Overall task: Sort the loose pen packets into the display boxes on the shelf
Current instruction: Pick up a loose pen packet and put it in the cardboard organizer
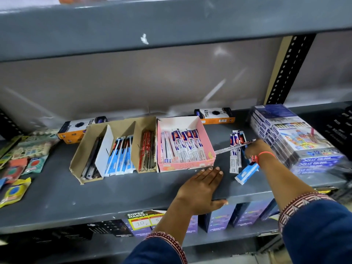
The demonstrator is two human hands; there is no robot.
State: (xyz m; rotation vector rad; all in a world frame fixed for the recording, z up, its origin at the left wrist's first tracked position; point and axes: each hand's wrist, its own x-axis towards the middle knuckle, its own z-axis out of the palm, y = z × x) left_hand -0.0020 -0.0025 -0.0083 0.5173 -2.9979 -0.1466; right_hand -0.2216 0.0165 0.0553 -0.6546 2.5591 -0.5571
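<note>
Head view: left hand (201,187) lies flat on the grey metal shelf (114,191), palm down, fingers together, thumb hooked over the front edge, holding nothing. Fingertips sit just short of the pink cardboard box (185,143), which holds glossy pen packets. Right hand (256,148) reaches forward, wrist bent, pinching one long thin pen packet (235,146) that points toward the pink box. Loose packets (235,157) lie beside and under that hand. Brown divided carton (112,147) sits left of the pink box.

Even, soft lighting; wide-angle bowing at the edges, motion blur at right.
</note>
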